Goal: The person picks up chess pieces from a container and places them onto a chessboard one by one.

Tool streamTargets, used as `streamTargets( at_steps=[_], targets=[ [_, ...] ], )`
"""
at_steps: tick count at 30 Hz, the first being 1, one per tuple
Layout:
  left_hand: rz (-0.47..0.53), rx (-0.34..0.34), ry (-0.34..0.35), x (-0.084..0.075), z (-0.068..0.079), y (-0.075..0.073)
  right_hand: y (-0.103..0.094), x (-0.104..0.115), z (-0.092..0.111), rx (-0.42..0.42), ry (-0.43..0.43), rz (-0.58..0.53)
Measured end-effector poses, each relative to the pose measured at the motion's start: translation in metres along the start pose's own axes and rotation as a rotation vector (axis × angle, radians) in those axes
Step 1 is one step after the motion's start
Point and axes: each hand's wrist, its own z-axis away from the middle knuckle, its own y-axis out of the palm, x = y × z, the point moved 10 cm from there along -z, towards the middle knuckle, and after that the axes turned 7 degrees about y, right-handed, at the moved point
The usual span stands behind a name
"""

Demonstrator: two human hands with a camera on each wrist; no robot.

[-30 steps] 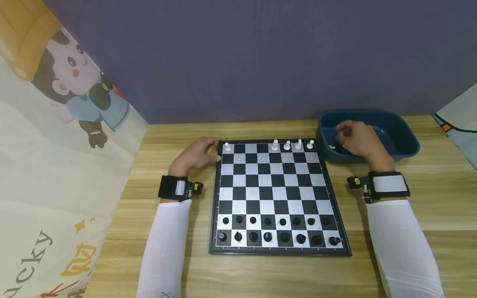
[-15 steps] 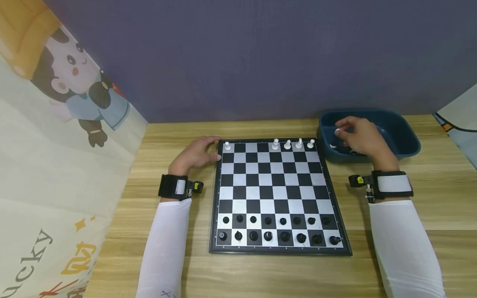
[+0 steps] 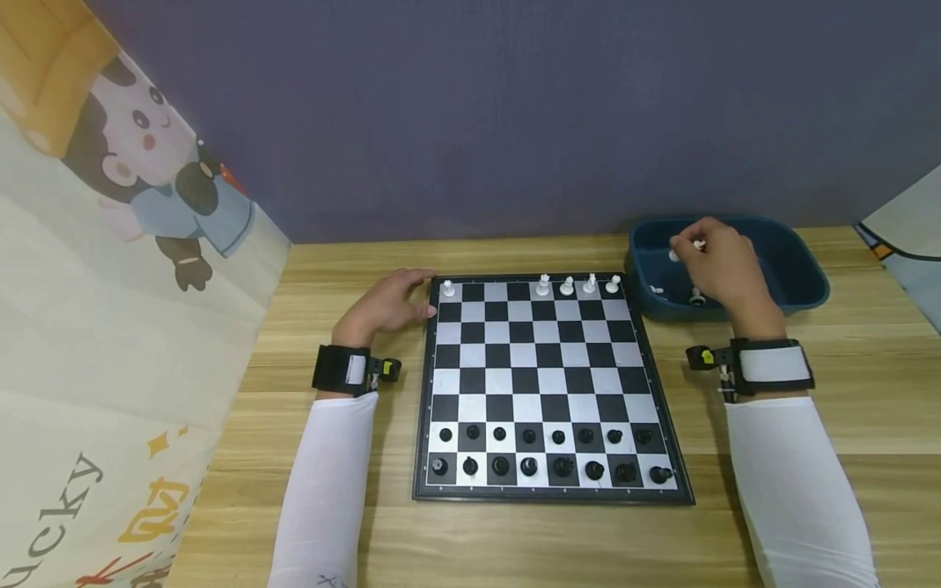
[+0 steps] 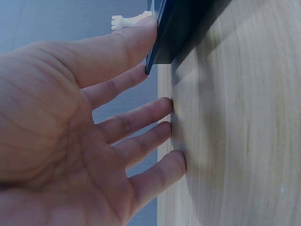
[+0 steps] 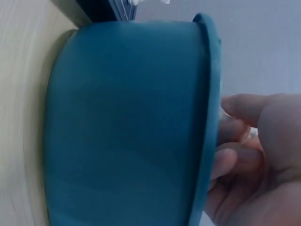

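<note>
My left hand [image 3: 390, 304] lies at the far left corner of the chessboard [image 3: 535, 357]. In the left wrist view its thumb and index fingertip touch the board's edge beside a white rook [image 4: 127, 21], while the other fingertips rest on the wood. Over the blue plastic basin [image 3: 809, 282], my right hand [image 3: 720, 260] pinches a white chess piece [image 3: 674, 255] between thumb and fingers; its kind is hidden. Another white bit [image 3: 699, 244] shows by the curled fingers. In the right wrist view the basin's wall [image 5: 127, 122] hides part of the hand.
Several white pieces [image 3: 566, 286] stand on the board's far row. Two rows of black pieces [image 3: 528, 467] fill the near side. Inside the basin lie more pieces [image 3: 657, 289]. A dark wall [image 3: 470, 122] rises behind the wooden table [image 3: 559, 543].
My right hand has lifted slightly inside the basin and turned, with a white piece now showing at its fingertips. The left hand and the pieces on the board have stayed put.
</note>
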Motion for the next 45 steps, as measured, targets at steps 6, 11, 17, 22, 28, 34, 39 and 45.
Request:
streamTargets(
  at_steps=[6,11,17,22,28,34,39,45],
  targets=[
    [-0.005,-0.007,0.005,-0.001,0.001,0.000,-0.014,0.012,0.003,-0.140,-0.032,-0.035],
    [-0.007,-0.011,0.008,-0.001,0.001,-0.001,-0.016,0.028,0.006,-0.157,-0.061,-0.086],
    [0.000,-0.008,-0.005,0.000,0.001,0.000,-0.013,0.051,0.011,-0.146,-0.157,-0.163],
    [0.003,-0.005,-0.004,0.000,0.001,0.000,-0.002,0.063,0.015,-0.032,-0.174,-0.189],
    [-0.008,-0.004,-0.002,-0.001,0.001,0.001,0.005,0.072,0.019,0.030,-0.192,-0.204],
    [0.001,0.002,-0.001,-0.002,0.000,0.003,0.004,0.079,0.025,0.011,-0.220,-0.298],
    [0.011,0.003,-0.011,-0.002,0.001,0.002,0.002,0.083,0.027,-0.027,-0.189,-0.365],
    [0.020,-0.001,-0.016,-0.001,0.002,0.000,-0.003,0.098,0.033,-0.081,-0.218,-0.339]
  ],
)
